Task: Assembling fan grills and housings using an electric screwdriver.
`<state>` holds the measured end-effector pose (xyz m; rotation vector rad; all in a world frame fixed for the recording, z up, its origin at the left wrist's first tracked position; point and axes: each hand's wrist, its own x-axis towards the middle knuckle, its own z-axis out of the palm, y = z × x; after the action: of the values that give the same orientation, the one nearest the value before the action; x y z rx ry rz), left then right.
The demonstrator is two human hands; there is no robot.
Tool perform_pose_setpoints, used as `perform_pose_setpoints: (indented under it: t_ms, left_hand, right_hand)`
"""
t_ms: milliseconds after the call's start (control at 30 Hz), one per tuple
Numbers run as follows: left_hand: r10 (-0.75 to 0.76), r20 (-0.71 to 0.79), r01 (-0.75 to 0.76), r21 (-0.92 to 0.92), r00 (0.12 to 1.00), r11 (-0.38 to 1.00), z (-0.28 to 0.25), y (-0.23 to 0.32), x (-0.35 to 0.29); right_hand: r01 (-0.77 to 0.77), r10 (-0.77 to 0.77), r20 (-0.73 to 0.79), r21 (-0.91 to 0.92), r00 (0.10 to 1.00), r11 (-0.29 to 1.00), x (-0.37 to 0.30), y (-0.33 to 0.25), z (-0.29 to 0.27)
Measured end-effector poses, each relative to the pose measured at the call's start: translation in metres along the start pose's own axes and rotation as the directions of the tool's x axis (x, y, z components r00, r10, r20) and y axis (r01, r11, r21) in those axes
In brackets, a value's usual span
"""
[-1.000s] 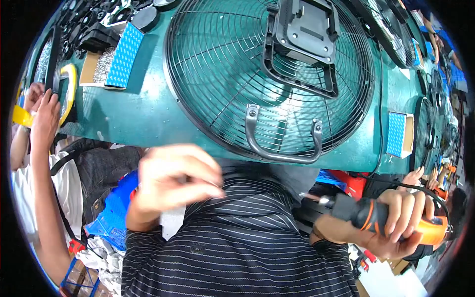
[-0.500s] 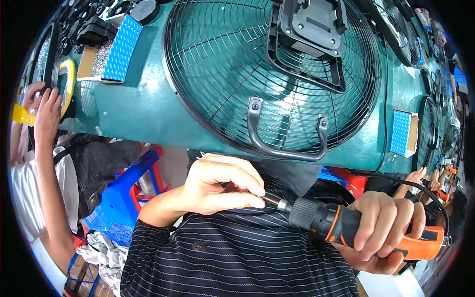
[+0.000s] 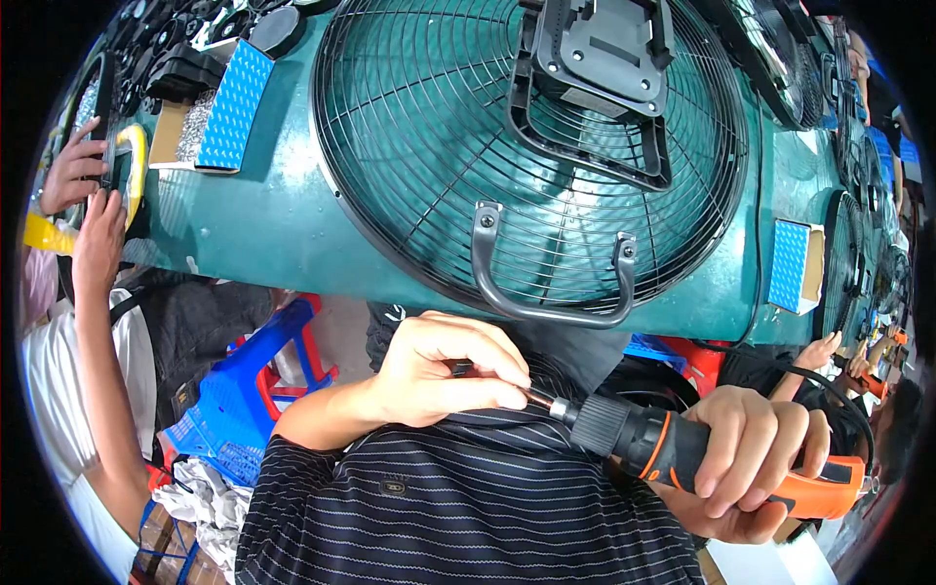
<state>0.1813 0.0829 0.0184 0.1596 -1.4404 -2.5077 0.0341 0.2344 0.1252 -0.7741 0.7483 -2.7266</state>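
My right hand [image 3: 756, 448] is wrapped round the body of a black and orange electric screwdriver [image 3: 606, 425], held level with its nose to the left. The thumb and fingertips of my left hand [image 3: 439, 369] are pinched at the tip of the bit [image 3: 539, 397]. Whatever small piece sits between them is too hidden to name. A little dark thing shows inside that palm. On the table beyond lies a round black wire fan guard [image 3: 409, 161], with a curved metal handle [image 3: 556, 313] on its near side and a black box-like bracket [image 3: 609, 63] on top.
On the green table [image 3: 253, 244], a blue-patterned box of small metal parts [image 3: 232, 107] stands at left and another blue box [image 3: 790, 265] at right. A co-worker's hands [image 3: 96, 234] are at far left near a yellow curved part [image 3: 138, 156]. A blue stool [image 3: 249, 366] stands below.
The fan guard and table appear shifted slightly left in view. My hands keep the same grip, the left fingertips slightly nearer the screwdriver. The co-worker's upper hand has lifted and spread.
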Motion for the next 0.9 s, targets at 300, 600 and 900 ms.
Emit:
perform_pose_setpoints:
  t_ms: [300,600,900]
  left_hand:
    - [0.110,0.044,-0.119,0.382,0.993,0.916,0.000,-0.003,-0.006]
    - [0.542,0.016,-0.208,0.933,0.840,0.295,-0.014,0.001,-0.001]
    - [0.483,0.052,-0.207,0.939,0.874,0.273,-0.023,-0.004,0.000]
  right_hand:
    - [-0.070,0.067,-0.034,-0.093,0.997,0.993,0.000,0.002,-0.011]
    - [0.020,0.081,0.363,-0.266,0.928,0.964,-0.006,0.032,0.003]
    - [-0.079,0.298,0.421,-0.464,0.857,0.882,-0.004,0.039,0.016]
